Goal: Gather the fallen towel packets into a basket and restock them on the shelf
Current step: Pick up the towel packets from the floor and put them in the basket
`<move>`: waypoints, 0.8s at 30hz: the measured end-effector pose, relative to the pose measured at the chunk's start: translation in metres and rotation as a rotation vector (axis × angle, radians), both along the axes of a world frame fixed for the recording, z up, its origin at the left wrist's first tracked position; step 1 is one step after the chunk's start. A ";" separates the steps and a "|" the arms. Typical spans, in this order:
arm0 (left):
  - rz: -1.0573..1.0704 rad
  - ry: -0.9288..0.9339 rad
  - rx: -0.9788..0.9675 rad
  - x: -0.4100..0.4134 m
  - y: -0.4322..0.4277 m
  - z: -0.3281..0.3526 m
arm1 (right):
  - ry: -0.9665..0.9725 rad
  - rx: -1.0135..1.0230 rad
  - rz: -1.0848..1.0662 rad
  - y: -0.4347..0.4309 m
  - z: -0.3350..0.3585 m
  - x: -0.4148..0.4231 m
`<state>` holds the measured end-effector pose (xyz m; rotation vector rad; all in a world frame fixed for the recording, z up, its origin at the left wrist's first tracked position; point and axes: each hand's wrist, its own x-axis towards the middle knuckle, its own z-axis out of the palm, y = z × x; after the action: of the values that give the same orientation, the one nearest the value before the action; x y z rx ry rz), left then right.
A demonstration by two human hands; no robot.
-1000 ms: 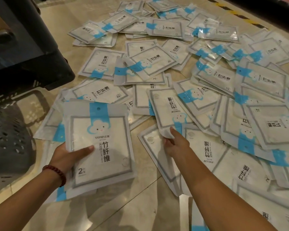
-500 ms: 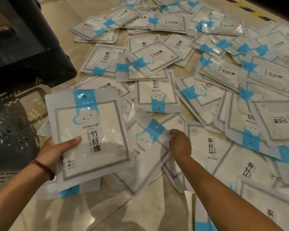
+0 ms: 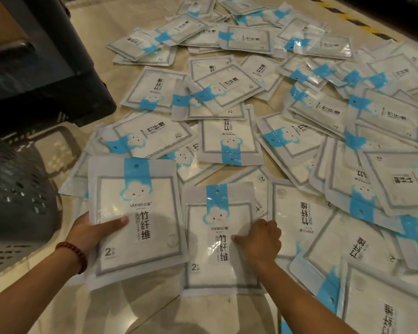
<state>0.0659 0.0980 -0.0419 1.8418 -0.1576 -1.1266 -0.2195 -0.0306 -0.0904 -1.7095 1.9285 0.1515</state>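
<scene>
Several white towel packets with blue cloud bands lie scattered over the tiled floor [image 3: 121, 39]. My left hand [image 3: 89, 232] grips a small stack of packets [image 3: 135, 220] by its left edge, thumb across the front, held upright above the floor. My right hand [image 3: 261, 239] pinches a second packet [image 3: 215, 239] at its right edge, label facing me, just right of the stack and almost touching it. The grey perforated basket [image 3: 17, 194] sits at the left, beside my left forearm.
A dark shelf unit base [image 3: 48, 75] stands at the upper left, behind the basket. A yellow-and-black striped strip [image 3: 348, 18] runs along the floor at the upper right. More packets [image 3: 348, 165] cover the floor ahead and to the right.
My right hand lifted a packet off the pile, turned it label-up and brought it beside the stack. My left hand raised and steadied its stack slightly.
</scene>
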 end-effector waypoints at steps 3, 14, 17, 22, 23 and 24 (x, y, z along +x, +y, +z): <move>0.018 -0.038 -0.003 0.001 0.001 0.001 | -0.285 -0.147 -0.063 -0.008 0.005 0.003; -0.040 0.009 -0.005 -0.002 -0.006 0.001 | -0.977 -0.149 -0.030 -0.039 0.066 0.032; -0.115 0.010 0.006 -0.008 -0.011 0.002 | -1.024 -0.092 0.073 -0.032 0.069 0.042; -0.065 0.059 -0.037 -0.017 -0.013 -0.001 | -1.040 -0.058 -0.087 -0.012 0.062 0.060; -0.061 0.075 -0.037 -0.020 -0.015 -0.001 | -1.025 -0.052 -0.084 -0.005 0.058 0.064; -0.065 0.093 -0.050 -0.022 -0.017 0.000 | -1.020 -0.038 -0.073 0.002 0.056 0.069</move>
<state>0.0438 0.0813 -0.0415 1.7475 -0.1916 -1.2400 -0.1505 -0.0281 -0.0345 -1.3140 1.2015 -0.6640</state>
